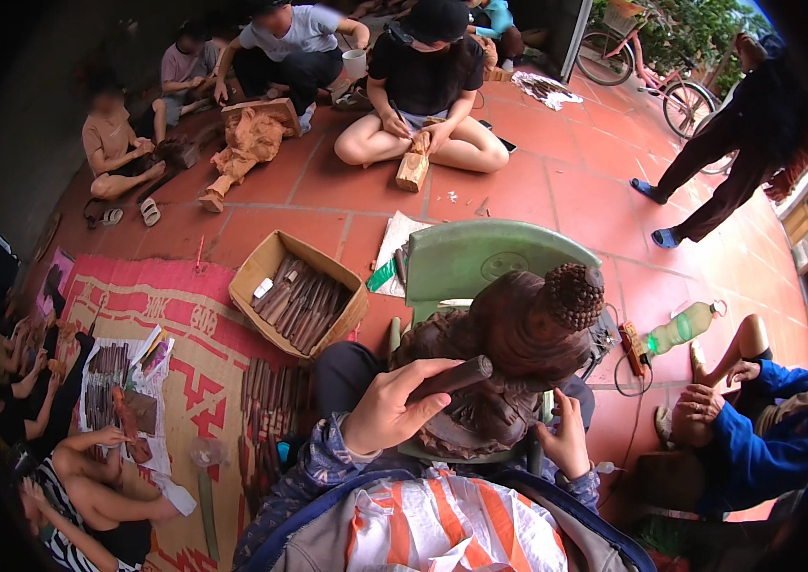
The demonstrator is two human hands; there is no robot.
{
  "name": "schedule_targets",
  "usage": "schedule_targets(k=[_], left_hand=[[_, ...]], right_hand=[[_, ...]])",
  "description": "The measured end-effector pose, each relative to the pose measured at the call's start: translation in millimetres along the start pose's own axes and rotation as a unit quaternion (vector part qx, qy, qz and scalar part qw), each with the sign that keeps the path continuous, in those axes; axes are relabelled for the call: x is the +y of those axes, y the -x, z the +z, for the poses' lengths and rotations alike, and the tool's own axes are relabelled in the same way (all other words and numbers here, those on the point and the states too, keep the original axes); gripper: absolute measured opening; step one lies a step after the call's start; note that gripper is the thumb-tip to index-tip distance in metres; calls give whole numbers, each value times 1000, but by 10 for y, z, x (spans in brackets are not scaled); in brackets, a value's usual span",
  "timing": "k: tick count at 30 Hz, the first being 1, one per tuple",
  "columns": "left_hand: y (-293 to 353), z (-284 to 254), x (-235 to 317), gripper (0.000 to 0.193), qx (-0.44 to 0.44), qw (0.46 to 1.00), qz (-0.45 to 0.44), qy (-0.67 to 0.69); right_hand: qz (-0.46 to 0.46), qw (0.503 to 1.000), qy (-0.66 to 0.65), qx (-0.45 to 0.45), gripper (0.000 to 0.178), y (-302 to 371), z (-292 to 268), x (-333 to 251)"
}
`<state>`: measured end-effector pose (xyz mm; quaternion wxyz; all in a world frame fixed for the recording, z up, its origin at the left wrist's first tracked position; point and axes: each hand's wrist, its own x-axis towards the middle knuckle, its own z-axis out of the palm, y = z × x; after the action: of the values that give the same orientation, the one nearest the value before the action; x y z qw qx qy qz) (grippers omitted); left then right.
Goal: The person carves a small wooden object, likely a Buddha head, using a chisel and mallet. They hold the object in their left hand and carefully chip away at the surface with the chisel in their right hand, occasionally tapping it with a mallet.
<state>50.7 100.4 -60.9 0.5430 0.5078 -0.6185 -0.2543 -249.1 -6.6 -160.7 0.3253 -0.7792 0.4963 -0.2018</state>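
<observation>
A carver's left hand (387, 408) grips a chisel (451, 377) against a dark wooden statue (518, 334), right hand (568, 440) clasping its base; carving is mid-cut, the next stroke needing steady control.

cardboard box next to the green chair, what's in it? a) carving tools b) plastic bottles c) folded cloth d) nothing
A: the open cardboard box left of the green chair is packed with long dark wood-handled carving tools lying side by side.
</observation>
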Motion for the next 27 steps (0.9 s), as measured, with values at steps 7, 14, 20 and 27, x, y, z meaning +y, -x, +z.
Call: schedule_targets(k=[7, 14, 20, 27], left_hand=[[-22, 24, 34, 34, -2, 1000, -4, -5], [-63, 96, 54, 34, -26, 1000, -16, -5], [-75, 170, 53, 34, -27, 1000, 13, -5], [-28, 193, 41, 35, -117, 986, 54, 109]], right_hand=[[-74, 980, -126, 134, 25, -191, -209, -252], [-179, 943, -215, 179, 11, -70, -179, -517], [-325, 893, -255, 179, 26, -111, -125, -765], [-349, 897, -270, -21, 23, -155, -1, -1045]])
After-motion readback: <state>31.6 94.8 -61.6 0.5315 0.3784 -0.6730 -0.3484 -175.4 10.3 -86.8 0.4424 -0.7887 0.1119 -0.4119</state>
